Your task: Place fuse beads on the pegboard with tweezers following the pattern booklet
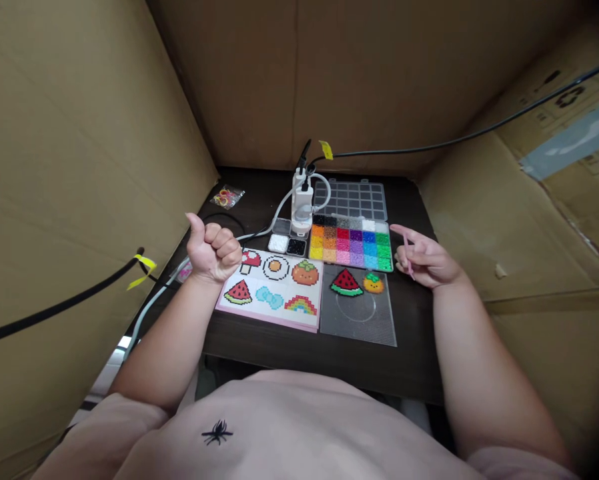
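My left hand (213, 250) is raised over the left edge of the pattern sheet (269, 319), its fingers curled into a fist and its thumb sticking up. Nothing shows in it. To the right of the bead box, my right hand (427, 260) grips thin pink tweezers (408, 257), with the index finger stretched out. The sectioned box (350, 247) holds small beads sorted by colour. On the clear pegboard (357, 330) lie a watermelon slice (347, 283) and an orange fruit with a face (373, 283), both of beads. Printed pixel pictures cover the sheet.
A white power strip (302, 203) with plugs and cables stands behind the sheet. Small boxes of white beads (279, 243) and black beads (296, 247) sit before it. A plastic bag (227, 197) lies back left. Cardboard walls (299, 87) enclose the dark table (279, 348).
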Motion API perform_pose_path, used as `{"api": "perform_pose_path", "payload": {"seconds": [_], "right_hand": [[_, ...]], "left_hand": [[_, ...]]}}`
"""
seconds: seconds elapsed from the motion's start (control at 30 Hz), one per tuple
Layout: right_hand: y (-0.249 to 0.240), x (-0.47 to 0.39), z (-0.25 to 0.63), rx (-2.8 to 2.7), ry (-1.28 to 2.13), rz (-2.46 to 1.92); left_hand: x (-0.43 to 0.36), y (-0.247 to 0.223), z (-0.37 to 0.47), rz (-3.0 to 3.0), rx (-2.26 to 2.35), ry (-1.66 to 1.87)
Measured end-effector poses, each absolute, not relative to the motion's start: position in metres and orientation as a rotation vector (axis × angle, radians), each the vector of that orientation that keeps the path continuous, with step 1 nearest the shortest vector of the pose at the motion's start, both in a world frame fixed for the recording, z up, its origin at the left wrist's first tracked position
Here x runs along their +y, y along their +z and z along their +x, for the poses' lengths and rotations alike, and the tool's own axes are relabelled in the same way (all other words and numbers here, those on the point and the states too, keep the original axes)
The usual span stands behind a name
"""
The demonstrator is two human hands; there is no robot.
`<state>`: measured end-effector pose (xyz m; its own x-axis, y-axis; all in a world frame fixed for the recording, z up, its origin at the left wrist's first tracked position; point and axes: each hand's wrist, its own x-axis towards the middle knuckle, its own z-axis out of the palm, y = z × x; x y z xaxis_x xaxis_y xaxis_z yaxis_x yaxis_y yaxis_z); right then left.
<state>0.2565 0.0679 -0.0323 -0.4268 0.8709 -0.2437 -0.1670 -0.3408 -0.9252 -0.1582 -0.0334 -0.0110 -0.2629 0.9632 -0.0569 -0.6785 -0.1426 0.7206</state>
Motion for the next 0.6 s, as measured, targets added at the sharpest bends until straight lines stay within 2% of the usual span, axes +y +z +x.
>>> {"api": "perform_pose_path", "payload": {"seconds": [0.6], "right_hand": [[-0.0347, 0.0669, 0.2612, -1.264, 1.910, -0.943]], "left_hand": [[-0.0345, -0.0077, -0.1592, 0.364, 0.546, 1.664]]}}
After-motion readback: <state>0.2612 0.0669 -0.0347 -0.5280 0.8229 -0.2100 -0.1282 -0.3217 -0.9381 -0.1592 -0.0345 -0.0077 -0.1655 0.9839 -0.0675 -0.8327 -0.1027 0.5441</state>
